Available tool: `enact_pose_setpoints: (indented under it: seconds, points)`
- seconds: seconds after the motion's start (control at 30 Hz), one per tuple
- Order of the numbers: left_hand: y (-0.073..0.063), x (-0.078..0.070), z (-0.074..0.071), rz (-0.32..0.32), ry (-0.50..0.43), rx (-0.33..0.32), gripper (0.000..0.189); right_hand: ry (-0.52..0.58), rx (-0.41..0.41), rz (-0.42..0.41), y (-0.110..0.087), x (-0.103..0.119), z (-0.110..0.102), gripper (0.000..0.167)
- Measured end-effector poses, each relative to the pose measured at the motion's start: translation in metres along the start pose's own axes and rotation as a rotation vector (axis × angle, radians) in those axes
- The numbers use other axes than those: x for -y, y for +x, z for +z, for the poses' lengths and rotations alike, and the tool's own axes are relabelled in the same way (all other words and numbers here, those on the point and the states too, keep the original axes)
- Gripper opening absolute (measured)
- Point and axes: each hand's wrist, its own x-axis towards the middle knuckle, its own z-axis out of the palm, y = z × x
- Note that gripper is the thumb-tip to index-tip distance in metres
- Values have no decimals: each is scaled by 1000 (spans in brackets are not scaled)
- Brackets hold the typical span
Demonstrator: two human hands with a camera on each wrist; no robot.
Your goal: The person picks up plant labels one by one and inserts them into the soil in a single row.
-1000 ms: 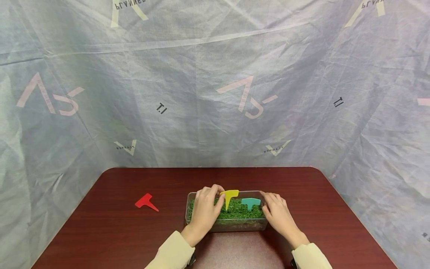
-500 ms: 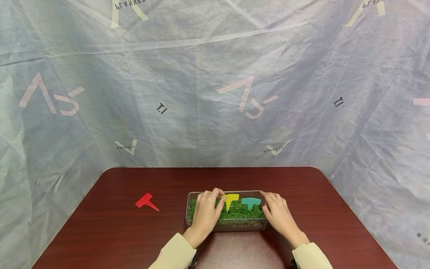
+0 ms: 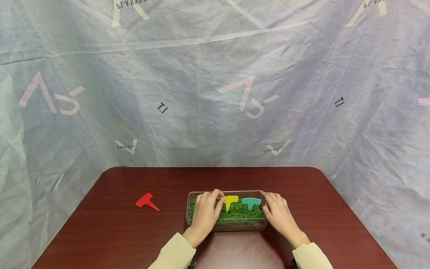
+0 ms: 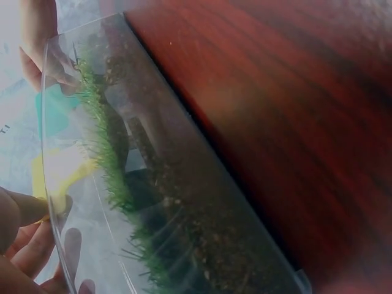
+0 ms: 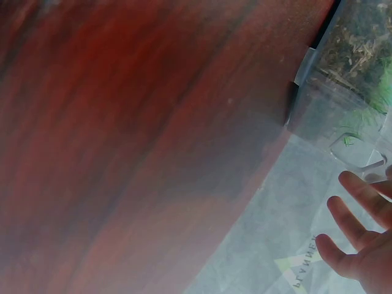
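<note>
Two labels (image 3: 231,201) stand in a tub (image 3: 239,226) of grass (image 3: 240,214) on a table (image 3: 100,231); a third label (image 3: 146,200) lies left.

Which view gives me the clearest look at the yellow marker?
The head view: the yellow marker stands out against the grass, the left hand covering only one end. The left wrist view shows it hazily through the clear box; the right wrist view doesn't show it.

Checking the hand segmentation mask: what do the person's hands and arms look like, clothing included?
Bare left hand and right hand, no gloves. Left sleeve and right sleeve are long, plain pale cream, no markings visible. A small dark piece shows on the inner side of the left one, another on the right; can't tell what they are.
</note>
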Motion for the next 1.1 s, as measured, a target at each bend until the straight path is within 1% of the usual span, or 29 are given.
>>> enact_pose_setpoints:
  seconds: [0.47, 0.93, 1.1]
  points:
    - [-2, 1, 3, -5, 4, 39, 9, 0, -7, 1, -1, -1, 3, 41]
    - [-3, 4, 5, 6, 5, 14, 11, 7, -4, -3, -1, -1, 2, 41]
    - [-3, 5, 6, -6, -5, 19, 11, 6, 0, 1, -1, -1, 3, 41]
